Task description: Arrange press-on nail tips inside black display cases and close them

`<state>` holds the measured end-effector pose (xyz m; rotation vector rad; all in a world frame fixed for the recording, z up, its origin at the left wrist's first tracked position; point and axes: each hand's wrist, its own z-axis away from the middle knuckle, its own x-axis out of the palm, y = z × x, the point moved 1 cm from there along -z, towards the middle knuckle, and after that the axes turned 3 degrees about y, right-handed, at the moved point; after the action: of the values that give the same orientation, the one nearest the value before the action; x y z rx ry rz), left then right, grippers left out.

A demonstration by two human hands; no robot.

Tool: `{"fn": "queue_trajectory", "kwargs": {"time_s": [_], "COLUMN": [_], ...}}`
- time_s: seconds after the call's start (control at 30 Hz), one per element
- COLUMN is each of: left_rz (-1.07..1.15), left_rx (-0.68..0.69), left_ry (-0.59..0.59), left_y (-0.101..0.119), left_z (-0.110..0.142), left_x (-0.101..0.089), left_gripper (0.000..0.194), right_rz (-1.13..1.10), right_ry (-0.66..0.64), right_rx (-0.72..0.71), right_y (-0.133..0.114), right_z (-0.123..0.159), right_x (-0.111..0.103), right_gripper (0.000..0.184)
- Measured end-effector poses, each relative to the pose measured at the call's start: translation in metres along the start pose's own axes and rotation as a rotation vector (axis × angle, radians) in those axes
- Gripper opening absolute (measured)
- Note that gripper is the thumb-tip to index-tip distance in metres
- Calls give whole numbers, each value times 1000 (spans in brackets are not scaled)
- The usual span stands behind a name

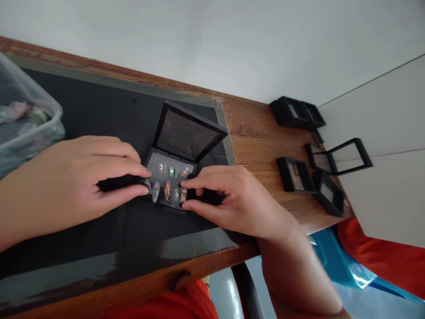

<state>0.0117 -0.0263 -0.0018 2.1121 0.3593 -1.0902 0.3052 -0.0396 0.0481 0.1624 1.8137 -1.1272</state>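
Note:
A small black hinged case (181, 207) lies open on the dark mat, its lid (191, 135) with a clear window tilted up. Decorated press-on nails rest in it in two rows, among them a green one (171, 171), a long clear one (156, 192) and a reddish one (167, 190). My left hand (89, 175) pinches a dark, shiny press-on nail (148, 186) at the case's left edge. At the right edge, my right hand (229, 195) has thumb and forefinger around a patterned press-on nail (183, 195).
A clear plastic tub (55, 110) holding pastel pieces stands at the left. Several black cases (295, 175) sit on the wooden tabletop (255, 137) at right, one with its lid raised (348, 157). Behind is a pale wall; a blue stool (335, 257) and red cloth (385, 257) show lower right.

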Motion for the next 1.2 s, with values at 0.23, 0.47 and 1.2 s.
{"fn": "queue_trajectory", "kwargs": {"time_s": [0.23, 0.47, 1.2], "left_rz": [-96, -38, -83], "left_rx": [-54, 33, 3], "left_ry": [11, -3, -29], "left_y": [3, 6, 22], "left_z": [6, 5, 6], "left_x": [-2, 0, 12], "left_gripper": [32, 25, 30], "right_rz": [30, 32, 130], "right_ry": [6, 6, 13], "right_rx": [0, -6, 10], "right_y": [-2, -4, -12], "right_z": [1, 1, 7], "right_x": [2, 4, 5], "right_gripper": [21, 21, 20]}}
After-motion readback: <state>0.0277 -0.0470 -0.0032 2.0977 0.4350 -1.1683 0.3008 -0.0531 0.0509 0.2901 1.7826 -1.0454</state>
